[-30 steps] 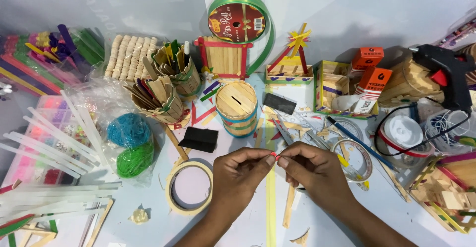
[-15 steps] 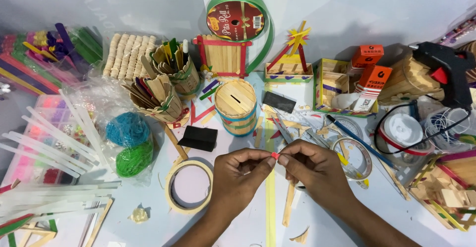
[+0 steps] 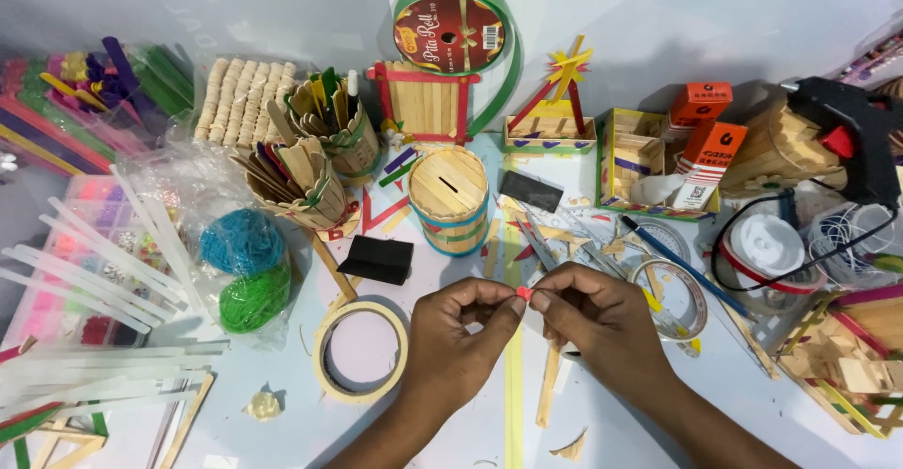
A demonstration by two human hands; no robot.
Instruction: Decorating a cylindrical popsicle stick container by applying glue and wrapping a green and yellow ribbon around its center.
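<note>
Hands meet at the middle of the counter (image 3: pixel 658 17): the left hand (image 3: pixel 458 337) and the right hand (image 3: pixel 602 323) each close a fingertip grip on one small red piece (image 3: pixel 522 292), held between them just above a yellow-green strip (image 3: pixel 514 394) that lies flat.

Containers. A round stick-built box (image 3: pixel 450 201) with a slot in its lid stands just beyond the hands; its contents cannot be seen. Two stick-built cups (image 3: pixel 315 182) to its left hold flat wooden sticks and coloured sticks standing upright. A clear compartment tray (image 3: pixel 56 271) at the far left holds pink and red beads, with translucent glue sticks (image 3: pixel 122 253) lying across it. A clear plastic bag (image 3: pixel 240 262) holds one blue and one green ball of yarn. A square yellow stick tray (image 3: pixel 632 163) at the right holds further stick pieces.

Packages and labels. Two small orange boxes (image 3: pixel 707 144) stand beside that tray. A green ribbon spool (image 3: pixel 450 31) with a round dark red label leans at the back. A tape roll (image 3: pixel 360 351) lies just left of the left hand, and a black glue gun (image 3: pixel 847 126) rests at the far right.
</note>
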